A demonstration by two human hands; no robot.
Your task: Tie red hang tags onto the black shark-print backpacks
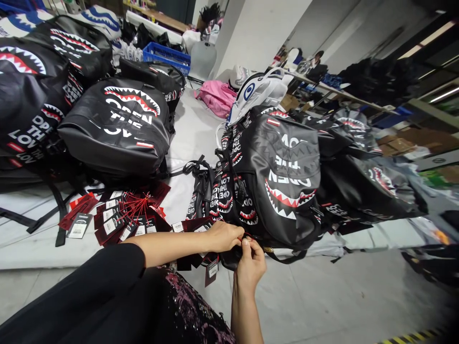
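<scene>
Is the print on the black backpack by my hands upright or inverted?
Inverted: on the backpack, lettering is upside down, toothy mouth below.

A grey floor (333,296) is marked by striped tape (412,337) (yellow and black); a pale pillar (258,33) is seen beyond a white table (190,122); strip lights (444,94) are seen upper right.

On my feed this looks like a bag workshop or factory floor: matching black shark-mouth backpacks (122,126) crowd a long white worktable (191,126), with a fanned bunch of barcoded hang tags (114,220) among them. Beyond, I can see a blue plastic crate (167,57), brown cardboard boxes (425,140) and another person (317,60) further back, while strip lights (443,95) and yellow-and-black floor tape (412,338) give the room an industrial look
</scene>
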